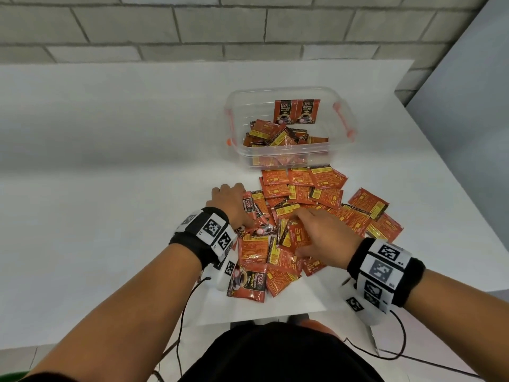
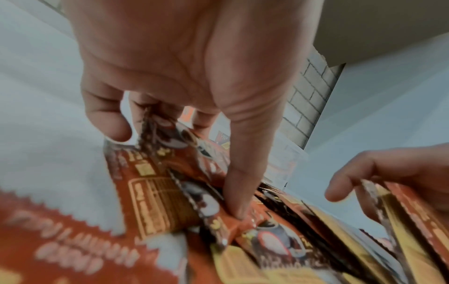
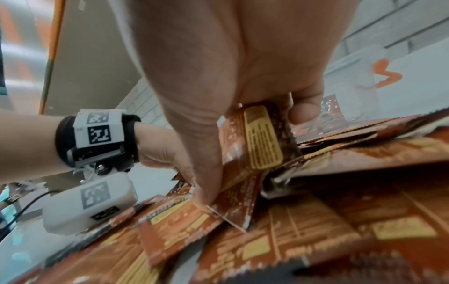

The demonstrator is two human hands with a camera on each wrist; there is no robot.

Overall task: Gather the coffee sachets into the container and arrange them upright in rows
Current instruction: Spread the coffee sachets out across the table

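Note:
A heap of red-orange coffee sachets [image 1: 316,205] lies on the white table [image 1: 110,161], just in front of a clear plastic container [image 1: 341,150]. The container holds loose sachets, and two sachets [image 1: 297,111] stand upright against its far wall. At the heap's left edge my left hand [image 1: 234,199] grips a few sachets [image 2: 170,153], with its thumb [image 2: 239,201] pressing down on them. My right hand [image 1: 311,232] is in the middle of the heap and pinches one sachet [image 3: 263,138] between thumb [image 3: 206,188] and fingers [image 3: 301,113], lifting it on edge.
The container has orange clips [image 1: 343,119] on its sides. A grey block wall [image 1: 248,26] runs behind the table. The table's right edge slants close to the heap, and its front edge is near my body. Black cables [image 1: 184,312] hang from both wrist cameras.

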